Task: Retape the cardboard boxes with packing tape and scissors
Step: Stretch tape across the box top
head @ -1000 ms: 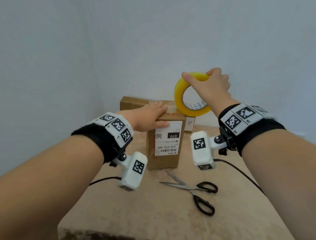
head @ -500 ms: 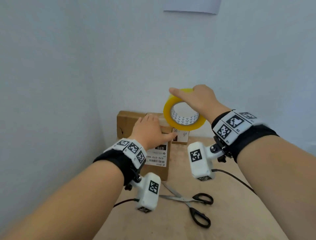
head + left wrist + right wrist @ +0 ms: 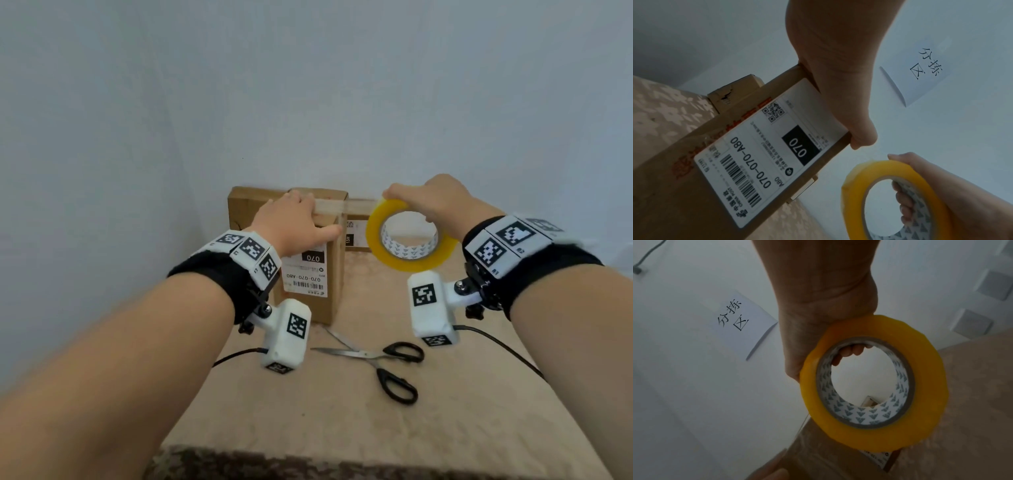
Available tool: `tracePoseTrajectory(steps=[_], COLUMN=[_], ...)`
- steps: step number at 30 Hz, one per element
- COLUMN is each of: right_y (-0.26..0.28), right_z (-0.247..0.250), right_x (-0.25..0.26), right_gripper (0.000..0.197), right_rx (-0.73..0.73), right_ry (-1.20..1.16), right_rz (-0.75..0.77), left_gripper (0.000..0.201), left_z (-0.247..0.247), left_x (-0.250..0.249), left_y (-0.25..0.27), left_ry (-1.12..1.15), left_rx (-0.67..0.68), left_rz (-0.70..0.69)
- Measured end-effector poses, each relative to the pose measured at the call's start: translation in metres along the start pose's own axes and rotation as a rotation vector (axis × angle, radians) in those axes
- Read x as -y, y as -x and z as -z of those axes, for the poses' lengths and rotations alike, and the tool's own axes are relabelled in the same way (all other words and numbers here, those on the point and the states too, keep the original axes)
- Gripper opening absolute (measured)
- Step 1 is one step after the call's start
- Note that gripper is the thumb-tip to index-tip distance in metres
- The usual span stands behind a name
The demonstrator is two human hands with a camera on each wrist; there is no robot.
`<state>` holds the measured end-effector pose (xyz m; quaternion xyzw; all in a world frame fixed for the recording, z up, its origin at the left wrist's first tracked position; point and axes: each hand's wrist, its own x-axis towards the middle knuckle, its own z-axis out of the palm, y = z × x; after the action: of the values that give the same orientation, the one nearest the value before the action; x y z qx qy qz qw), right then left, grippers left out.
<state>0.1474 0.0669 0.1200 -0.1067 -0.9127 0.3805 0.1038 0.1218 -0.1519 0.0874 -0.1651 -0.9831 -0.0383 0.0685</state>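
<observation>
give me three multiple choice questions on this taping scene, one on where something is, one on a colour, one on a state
1. Where do the scissors lie?
A. on the table in front of the box
B. on top of the box
C. in the right hand

2. What colour is the tape roll?
A. blue
B. yellow
C. black

3. What state are the scissors in?
A. blades shut
B. blades open
C. held by a hand

Answers:
1. A, the head view shows them flat on the table nearer the person than the labelled box.
2. B, the roll gripped by the right hand is yellow in all three views.
3. B, the blades are spread apart in a V, and no hand touches them; the left hand presses on the box top.
</observation>
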Motion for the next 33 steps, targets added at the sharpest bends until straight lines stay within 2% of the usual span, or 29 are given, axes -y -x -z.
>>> tracePoseTrajectory(steps=[3,8,11,14,19,23,26,29,33], right_y=[0.003,0.002,0.005,0.009,0.022,0.026,0.026,0.023,0.019], right_z=[0.006,0.032,0.037,0.027,-0.013,-0.034,-0.048,-0.062,-0.065], right_x=[0.007,0.051,0.061,0.039,-0.017,-0.022,-0.022,-0.024,-0.022], right_gripper=[0.043,0.043,0.041,0.042,0.037,0.038,0.039,0.042,0.046], right_rx=[0.008,-0.049,-0.051,-0.029,0.062,0.068,0.081,0.087,0.076], right_ry=[-0.033,0.04,0.074,0.067,-0.115,-0.119,-0.115,-0.132,-0.131], right_rz=[-0.023,0.078,0.112,0.061,-0.097,-0.083,-0.084,-0.078,-0.063], left_gripper=[0.081,0.094,0.096,0.093,0.081,0.074,0.076,0.077,0.068], left_z=[0.003,-0.001,-0.001,0.0,0.001,0.0,0.006,0.017,0.019], left_x=[-0.004,-0.007,-0.006,-0.003,-0.005,0.0,-0.003,-0.015,-0.027], left_y=[0.002,-0.003,-0.006,-0.003,0.0,-0.003,-0.009,-0.018,-0.029], left_ry=[-0.012,0.007,0.013,0.0,-0.001,0.024,0.117,0.245,0.219], left_rx=[0.018,-0.012,0.001,0.018,0.064,0.111,0.175,0.162,0.153], left_rz=[-0.001,0.016,0.015,0.005,0.002,0.007,0.02,0.108,0.273])
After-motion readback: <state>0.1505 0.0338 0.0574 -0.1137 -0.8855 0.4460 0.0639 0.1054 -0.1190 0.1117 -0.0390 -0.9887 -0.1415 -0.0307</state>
